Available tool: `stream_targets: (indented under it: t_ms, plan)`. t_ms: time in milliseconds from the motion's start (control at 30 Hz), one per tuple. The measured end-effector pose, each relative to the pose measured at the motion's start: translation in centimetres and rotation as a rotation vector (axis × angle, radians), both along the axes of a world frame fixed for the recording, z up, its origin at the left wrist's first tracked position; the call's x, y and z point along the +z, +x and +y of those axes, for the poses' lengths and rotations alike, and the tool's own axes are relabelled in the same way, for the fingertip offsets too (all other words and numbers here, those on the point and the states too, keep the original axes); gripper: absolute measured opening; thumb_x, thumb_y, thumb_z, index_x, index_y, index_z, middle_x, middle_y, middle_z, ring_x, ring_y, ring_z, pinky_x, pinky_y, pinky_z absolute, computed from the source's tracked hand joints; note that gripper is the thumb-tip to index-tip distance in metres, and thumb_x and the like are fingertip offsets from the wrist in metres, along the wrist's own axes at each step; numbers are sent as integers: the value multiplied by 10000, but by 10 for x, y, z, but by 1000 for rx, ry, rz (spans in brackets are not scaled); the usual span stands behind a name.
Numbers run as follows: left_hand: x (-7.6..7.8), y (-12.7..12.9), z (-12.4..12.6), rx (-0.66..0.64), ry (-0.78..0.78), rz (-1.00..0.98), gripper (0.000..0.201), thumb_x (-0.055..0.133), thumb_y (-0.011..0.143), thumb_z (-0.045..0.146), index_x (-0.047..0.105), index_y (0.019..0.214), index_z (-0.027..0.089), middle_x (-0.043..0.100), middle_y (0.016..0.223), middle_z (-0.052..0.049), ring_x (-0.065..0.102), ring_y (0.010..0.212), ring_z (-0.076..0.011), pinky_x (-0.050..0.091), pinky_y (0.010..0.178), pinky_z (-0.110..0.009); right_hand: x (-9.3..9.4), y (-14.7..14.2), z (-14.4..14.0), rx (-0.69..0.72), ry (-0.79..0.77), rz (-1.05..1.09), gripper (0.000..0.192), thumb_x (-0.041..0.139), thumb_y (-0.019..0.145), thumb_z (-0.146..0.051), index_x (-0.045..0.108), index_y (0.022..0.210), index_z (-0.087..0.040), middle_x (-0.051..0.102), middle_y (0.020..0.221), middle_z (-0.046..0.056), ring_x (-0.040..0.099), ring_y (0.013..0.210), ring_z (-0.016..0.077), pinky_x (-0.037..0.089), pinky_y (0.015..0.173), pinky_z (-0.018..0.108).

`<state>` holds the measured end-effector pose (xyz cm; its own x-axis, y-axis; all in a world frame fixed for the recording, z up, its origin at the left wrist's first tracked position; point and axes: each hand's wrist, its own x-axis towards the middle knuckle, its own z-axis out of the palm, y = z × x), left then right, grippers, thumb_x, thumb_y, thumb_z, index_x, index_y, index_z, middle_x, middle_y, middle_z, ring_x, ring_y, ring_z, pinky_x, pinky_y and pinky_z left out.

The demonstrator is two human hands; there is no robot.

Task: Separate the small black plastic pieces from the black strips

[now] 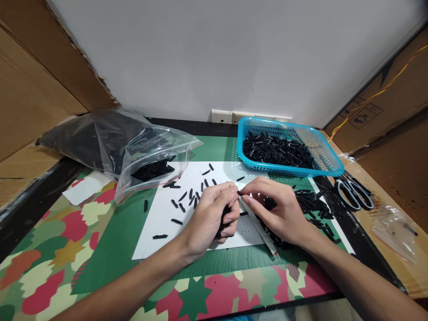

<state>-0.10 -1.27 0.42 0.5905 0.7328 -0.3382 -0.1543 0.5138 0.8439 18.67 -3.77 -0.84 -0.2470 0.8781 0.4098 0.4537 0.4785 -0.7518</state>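
Observation:
My left hand (212,214) is closed around a bunch of small black pieces (223,223), over a white sheet of paper (150,243). Its thumb and forefinger meet the fingertips of my right hand (279,207), and a short black piece (239,193) shows between the two hands. The right thumb and forefinger pinch that piece. Several loose black pieces (176,221) lie scattered on the paper to the left. Under and beyond my right hand spreads a heap of similar black pieces (310,203), and a narrow clear strip (261,229) lies below it.
A blue plastic basket (290,171) full of thin black pieces stands at the back right. On the left lies a large clear zip bag (110,138) of black pieces. Scissors (352,194) and a small plastic bag (394,232) are at the right. Behind is a wall (227,53).

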Motion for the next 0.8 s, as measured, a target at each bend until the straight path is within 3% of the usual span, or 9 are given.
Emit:
stream_targets:
  t_ms: [233,500,800]
  plan:
    - [-4,1,1,1,57,81,461,561,1017,534,405,724,215,377,561,85,317,381,-39,169,339,-108,-5,3,-1,61,141,-130,177,520,1067,-155,694,1094,-177,705,950,74,653,827,179,504,723,300]
    - [-8,0,0,-4,175,163,472,554,1030,554,402,733,220,374,576,81,355,395,-46,230,352,-131,-7,4,-1,76,151,-271,220,482,1075,-155,701,1076,-141,688,929,95,617,795,180,467,692,286]
    - [-10,0,-3,-46,209,120,435,683,989,419,432,711,197,374,604,80,344,460,-38,254,408,-136,-9,-2,-2,48,225,-175,255,584,972,-99,697,745,-130,468,652,-19,405,563,107,319,548,260]
